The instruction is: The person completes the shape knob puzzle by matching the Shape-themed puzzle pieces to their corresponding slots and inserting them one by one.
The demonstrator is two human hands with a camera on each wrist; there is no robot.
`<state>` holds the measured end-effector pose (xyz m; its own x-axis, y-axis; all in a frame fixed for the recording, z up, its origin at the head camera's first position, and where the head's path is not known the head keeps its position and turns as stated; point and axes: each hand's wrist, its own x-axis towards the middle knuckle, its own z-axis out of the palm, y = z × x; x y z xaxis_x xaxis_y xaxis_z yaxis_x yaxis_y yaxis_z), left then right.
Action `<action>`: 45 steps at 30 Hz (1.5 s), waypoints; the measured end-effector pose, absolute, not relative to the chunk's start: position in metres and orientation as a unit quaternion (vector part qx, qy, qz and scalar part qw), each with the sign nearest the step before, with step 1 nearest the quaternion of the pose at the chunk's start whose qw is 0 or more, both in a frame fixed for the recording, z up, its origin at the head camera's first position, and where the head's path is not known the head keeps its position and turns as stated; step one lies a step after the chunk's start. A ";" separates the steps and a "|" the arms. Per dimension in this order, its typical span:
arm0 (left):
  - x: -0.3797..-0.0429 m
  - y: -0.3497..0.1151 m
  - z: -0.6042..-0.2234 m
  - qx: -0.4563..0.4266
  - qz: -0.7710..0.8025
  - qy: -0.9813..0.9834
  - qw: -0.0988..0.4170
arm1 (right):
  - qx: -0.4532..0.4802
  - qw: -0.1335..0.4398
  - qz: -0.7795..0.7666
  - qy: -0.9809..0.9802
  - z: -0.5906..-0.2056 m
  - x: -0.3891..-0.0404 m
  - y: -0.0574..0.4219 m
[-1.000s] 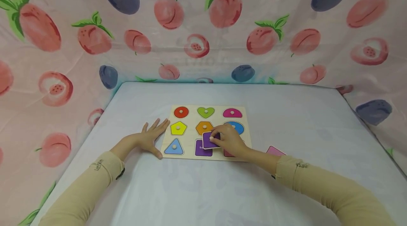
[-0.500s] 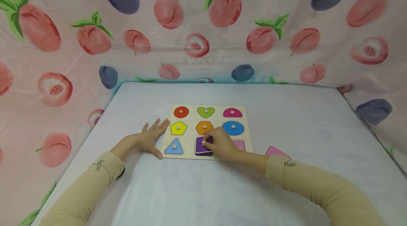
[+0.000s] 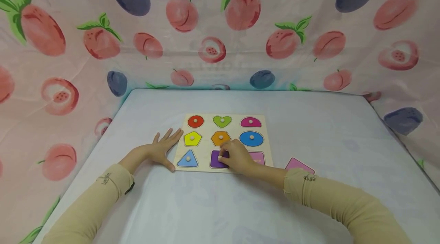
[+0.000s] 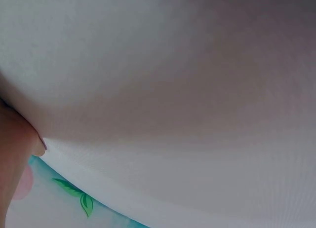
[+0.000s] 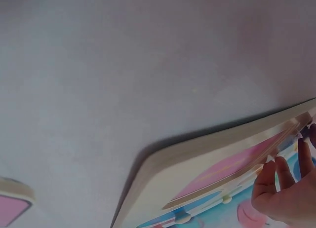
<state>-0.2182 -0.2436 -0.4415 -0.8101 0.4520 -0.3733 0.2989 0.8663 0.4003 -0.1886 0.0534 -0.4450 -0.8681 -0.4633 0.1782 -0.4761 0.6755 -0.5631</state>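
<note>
In the head view a wooden knob puzzle board point(image 3: 204, 153) lies on the white table. My right hand point(image 3: 241, 159) pinches the small knob of the purple square piece point(image 3: 214, 159), which lies in the board's front middle recess. The hand hides part of that piece. My left hand point(image 3: 160, 151) rests at the board's left edge, its fingers spread and straight. The right wrist view shows the fingers of my right hand point(image 5: 289, 193) over the board's far side. Only a bit of my left hand point(image 4: 17, 149) shows in the left wrist view.
A loose pink piece point(image 3: 300, 164) lies on the table to the right of the board. Beside the purple square, the pink recess point(image 3: 259, 157) has no piece in it. Knobbed shapes fill the other recesses, among them a blue oval point(image 3: 245, 139). Fruit-printed cloth point(image 3: 240, 57) surrounds the table.
My right hand has brought the purple square left and down from above the board into its matching purple recess. My left hand has stayed in place.
</note>
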 end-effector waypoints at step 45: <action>-0.215 -0.242 -0.438 0.207 0.171 0.935 0.230 | 0.257 -0.018 0.374 -0.891 -0.439 -0.187 0.082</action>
<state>-0.2147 -0.2423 -0.4375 -0.8081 0.4660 -0.3603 0.3087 0.8560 0.4148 -0.1867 0.0819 -0.4389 -0.8671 -0.4718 0.1601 -0.4449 0.5884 -0.6752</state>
